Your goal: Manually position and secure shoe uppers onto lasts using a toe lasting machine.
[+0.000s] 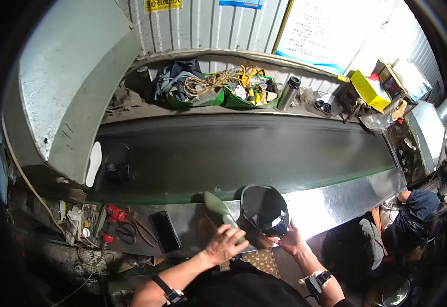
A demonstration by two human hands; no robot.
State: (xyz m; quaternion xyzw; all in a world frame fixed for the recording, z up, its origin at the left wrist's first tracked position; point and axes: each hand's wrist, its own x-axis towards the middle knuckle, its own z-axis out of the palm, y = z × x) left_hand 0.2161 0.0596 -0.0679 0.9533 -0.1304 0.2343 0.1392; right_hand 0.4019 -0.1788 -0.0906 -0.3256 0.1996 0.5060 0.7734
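Note:
My left hand (224, 245) is closed round the lower end of an olive-green insole (215, 205), a long foot-shaped piece that slants up and left over the metal ledge. To its right, a glossy black boot (265, 207) has its wide opening facing up. My right hand (291, 239) grips the boot low on its right side, and part of the fingers is hidden behind it. Farther left on the dark conveyor belt (254, 148) is another black boot (117, 162), dim and hard to make out. Beside that one a white insole (94, 163) leans against the grey machine housing.
A phone (165, 231) lies on the metal ledge (336, 202), left of my hands. Red-handled tools (115, 214) are further left. Green bins (251, 94) and a steel flask (288, 93) line the back shelf. Another person (423, 215) is at the right.

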